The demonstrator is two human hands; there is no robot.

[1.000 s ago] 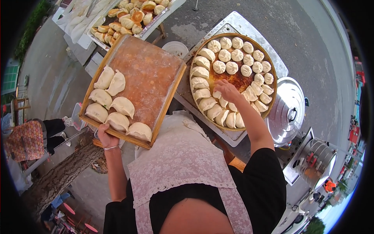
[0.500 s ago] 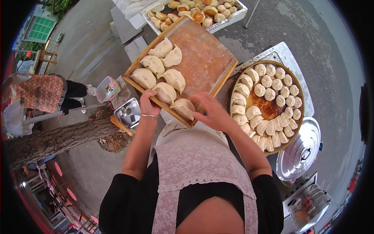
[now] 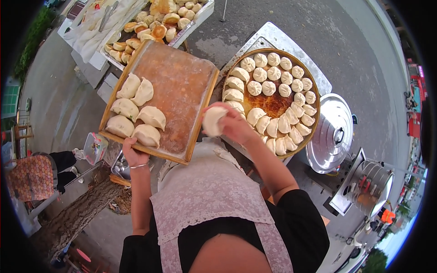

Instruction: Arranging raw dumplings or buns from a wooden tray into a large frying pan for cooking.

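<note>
My left hand (image 3: 135, 155) grips the near edge of a wooden tray (image 3: 178, 86), thumb on top, fingers hidden beneath. Several large crescent dumplings (image 3: 151, 117) lie on the tray's left side; its right side is bare and dusted with flour. Between the tray and a round pan, my right hand (image 3: 237, 126) is closed on one pale, raw dumpling (image 3: 212, 121), slightly smeared by motion. The round pan (image 3: 269, 106) has a browned bottom. Crescent dumplings (image 3: 273, 129) line its left and near sides, and small pleated round buns (image 3: 268, 88) fill the far and right part.
Past the wooden tray stands a metal tray (image 3: 193, 22) of browned buns and dumplings. A silver lid (image 3: 331, 133) leans right of the pan, above a rack (image 3: 371, 189) of dishes. To the left are a tree trunk (image 3: 82, 214) and a person in a patterned apron (image 3: 34, 177).
My right hand has picked a dumpling off the wooden tray's near corner and carried it right, toward the pan. The view has turned, so tray and pan appear further left.
</note>
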